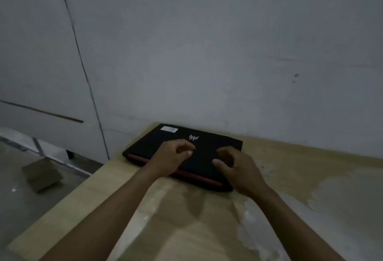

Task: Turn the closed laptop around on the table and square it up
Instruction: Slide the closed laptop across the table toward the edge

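2 hands over a closed black laptop [215, 146] at the table's [310, 177] far corner, against the wall [207, 53].

Left hand [169, 160] and right hand [238, 169] sit over the lid, fingers [187, 147] loosely curled, gripping nothing. Silver logo [194, 137] toward the wall, unreadable; white sticker [169, 129] by the far-left corner, print too small; red strip [196, 176] on the near edge.

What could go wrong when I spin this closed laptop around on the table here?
The closed black laptop with the red hinge strip sits in the far left corner of the worn wooden table, close to the grey wall. Turning it could knock a corner against the wall or swing it over the left edge. The left hand and right hand only hover over the lid with curled fingers, so it may slip.
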Action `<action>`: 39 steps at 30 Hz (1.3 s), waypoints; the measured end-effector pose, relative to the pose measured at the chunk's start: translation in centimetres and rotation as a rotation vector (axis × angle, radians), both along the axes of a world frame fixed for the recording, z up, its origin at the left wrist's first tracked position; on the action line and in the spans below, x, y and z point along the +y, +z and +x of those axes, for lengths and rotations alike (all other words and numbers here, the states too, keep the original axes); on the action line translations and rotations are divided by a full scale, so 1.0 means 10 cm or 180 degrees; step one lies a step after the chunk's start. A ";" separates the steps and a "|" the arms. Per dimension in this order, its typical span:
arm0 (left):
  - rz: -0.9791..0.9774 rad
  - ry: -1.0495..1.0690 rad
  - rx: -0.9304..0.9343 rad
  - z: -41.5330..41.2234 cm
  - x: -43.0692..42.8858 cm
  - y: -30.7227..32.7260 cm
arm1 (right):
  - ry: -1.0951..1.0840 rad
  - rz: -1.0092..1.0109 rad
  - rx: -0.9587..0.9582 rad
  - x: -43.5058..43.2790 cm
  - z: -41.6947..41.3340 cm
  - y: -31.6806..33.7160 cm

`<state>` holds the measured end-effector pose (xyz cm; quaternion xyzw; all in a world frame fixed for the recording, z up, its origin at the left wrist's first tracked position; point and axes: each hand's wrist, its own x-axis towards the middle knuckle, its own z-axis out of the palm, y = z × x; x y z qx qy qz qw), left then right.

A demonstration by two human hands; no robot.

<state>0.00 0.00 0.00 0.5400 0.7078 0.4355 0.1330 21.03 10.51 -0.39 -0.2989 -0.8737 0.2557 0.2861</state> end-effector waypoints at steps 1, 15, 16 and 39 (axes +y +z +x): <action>-0.0092 0.0012 0.0050 -0.04 0.06 -0.05 | -0.0042 -0.0017 -0.0103 0.02 -0.05 -0.05; -0.1169 0.0424 0.0833 -1.09 1.06 -0.37 | -0.0308 -0.0170 0.0220 0.28 -0.27 -0.64; -0.1215 0.0452 0.0862 -1.15 1.14 -0.40 | -0.0286 -0.0181 0.0249 0.31 -0.28 -0.65; -0.1616 0.0814 0.1504 -1.41 1.64 -0.45 | -0.0167 -0.0383 0.0358 0.38 -0.23 -0.70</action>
